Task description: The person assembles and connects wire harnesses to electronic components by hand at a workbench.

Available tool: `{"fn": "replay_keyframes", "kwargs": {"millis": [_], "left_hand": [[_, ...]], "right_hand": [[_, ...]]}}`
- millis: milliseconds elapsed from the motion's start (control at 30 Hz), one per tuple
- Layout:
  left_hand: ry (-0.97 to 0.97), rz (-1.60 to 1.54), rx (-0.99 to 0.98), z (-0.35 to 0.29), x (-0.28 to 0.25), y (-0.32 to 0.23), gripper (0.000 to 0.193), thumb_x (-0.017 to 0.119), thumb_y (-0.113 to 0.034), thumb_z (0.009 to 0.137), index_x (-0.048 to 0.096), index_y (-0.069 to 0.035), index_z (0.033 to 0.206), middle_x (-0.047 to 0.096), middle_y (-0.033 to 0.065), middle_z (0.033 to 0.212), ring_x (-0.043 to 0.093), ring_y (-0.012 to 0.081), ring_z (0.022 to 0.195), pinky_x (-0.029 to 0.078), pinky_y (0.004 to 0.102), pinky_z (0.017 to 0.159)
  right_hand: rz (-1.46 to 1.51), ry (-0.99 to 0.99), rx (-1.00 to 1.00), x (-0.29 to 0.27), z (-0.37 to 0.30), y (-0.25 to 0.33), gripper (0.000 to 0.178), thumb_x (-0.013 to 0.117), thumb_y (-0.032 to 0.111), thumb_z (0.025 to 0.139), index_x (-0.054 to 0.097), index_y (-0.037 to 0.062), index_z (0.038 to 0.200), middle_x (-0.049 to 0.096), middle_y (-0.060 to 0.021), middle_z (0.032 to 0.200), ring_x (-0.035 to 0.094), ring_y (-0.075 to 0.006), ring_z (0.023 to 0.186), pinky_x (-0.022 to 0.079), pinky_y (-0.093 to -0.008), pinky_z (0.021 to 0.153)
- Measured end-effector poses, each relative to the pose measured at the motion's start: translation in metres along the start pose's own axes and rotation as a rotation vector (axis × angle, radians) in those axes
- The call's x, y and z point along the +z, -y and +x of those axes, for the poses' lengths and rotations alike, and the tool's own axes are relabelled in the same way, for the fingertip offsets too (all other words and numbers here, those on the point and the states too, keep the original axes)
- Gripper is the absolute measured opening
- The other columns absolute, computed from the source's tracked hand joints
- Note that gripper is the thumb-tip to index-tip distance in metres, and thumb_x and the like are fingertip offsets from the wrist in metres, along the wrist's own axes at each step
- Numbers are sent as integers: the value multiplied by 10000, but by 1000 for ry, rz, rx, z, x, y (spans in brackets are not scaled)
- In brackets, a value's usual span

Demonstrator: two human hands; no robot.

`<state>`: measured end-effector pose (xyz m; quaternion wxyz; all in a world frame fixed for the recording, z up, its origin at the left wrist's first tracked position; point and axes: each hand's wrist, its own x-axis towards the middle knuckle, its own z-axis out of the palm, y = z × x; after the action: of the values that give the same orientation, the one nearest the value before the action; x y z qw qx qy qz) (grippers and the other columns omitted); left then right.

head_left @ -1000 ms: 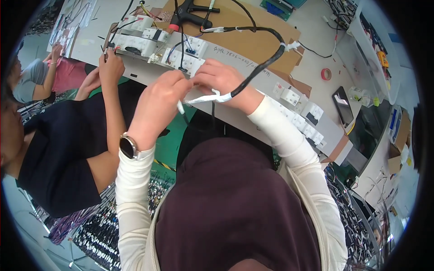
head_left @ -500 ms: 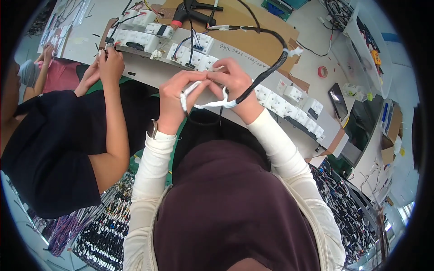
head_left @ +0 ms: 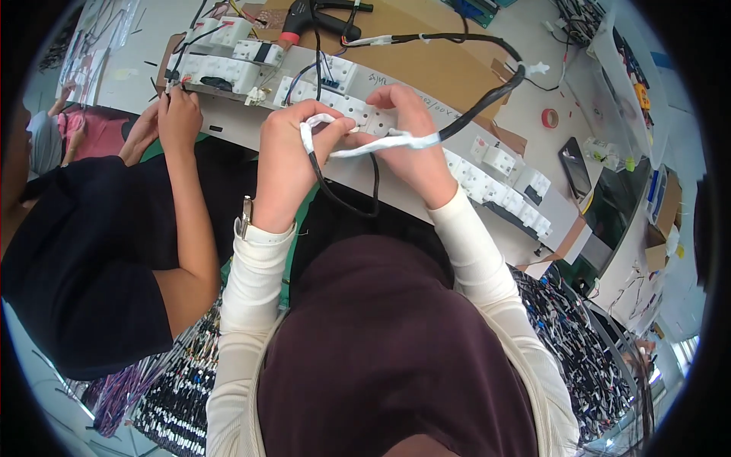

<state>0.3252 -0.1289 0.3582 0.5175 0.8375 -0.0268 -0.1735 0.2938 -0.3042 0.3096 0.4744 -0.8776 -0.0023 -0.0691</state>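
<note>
A black cable harness [head_left: 491,95] with white-wrapped sections loops in front of me. My left hand [head_left: 293,156] is closed, thumb and forefinger pinched, with a curl of the white-wrapped part [head_left: 307,135] around the thumb. From there the white stretch runs across to my right hand [head_left: 415,148], passing over it by the thumb. The right fingers are spread, the forefinger lifted and bent; nothing is visibly gripped in them. A black loop of the cable hangs below, between both hands. Just behind my hands stands a row of white connector blocks [head_left: 346,99] on a board.
More white blocks [head_left: 487,186] continue to the right. Beyond lie cardboard [head_left: 426,72], a black and red tool [head_left: 320,23], a red tape roll [head_left: 550,118] and a phone [head_left: 575,166]. At my left, a co-worker's hands [head_left: 179,114] work at the board's left end.
My hands have moved apart from where their fingertips met. The right hand has shifted right and its fingers have spread. The white-wrapped stretch is straighter, and the black loop hangs differently.
</note>
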Motion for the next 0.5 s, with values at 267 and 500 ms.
{"fn": "replay_keyframes", "kwargs": {"millis": [267,500], "left_hand": [[-54,-69,-3,-1,1,-11,142,757,-97,846,715,38,856,689,94,698,614,110,636,476,277,593],[-58,10,37,1,0,-5,129,740,-92,851,701,31,846,663,143,671,615,187,583,481,306,582]], "right_hand": [[119,198,163,-10,11,-4,430,871,227,706,629,27,999,684,-94,950,669,-263,934,527,-358,866],[87,134,134,-8,7,-2,402,869,234,697,626,43,955,686,-94,932,667,-245,887,525,-348,809]]}}
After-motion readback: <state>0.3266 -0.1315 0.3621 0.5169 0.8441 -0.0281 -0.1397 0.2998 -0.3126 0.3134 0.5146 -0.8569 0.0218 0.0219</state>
